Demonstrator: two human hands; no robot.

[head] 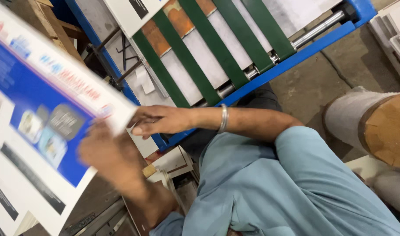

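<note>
Big printed sheet [38, 118] fills the left side, held up at a tilt. It's flat, stiff-looking card w/ a white border, a deep blue panel, small pics and dark bars, all motion-blurred. Right hand [158, 121] is closed on its right corner, thumb on top, w/ a silver metal bangle [224, 118] at the wrist. Left hand [108, 150] is blurry under the sheet's edge, touching it, but can't tell if it's really gripping.

Behind the hands: a blue-framed conveyor [296, 52] w/ flat green belts [217, 43] over steel rollers. Far right is a fat paper roll [375, 124], white wrap, brown wood-look end plug. Light blue shirt [278, 188], soft fabric.
</note>
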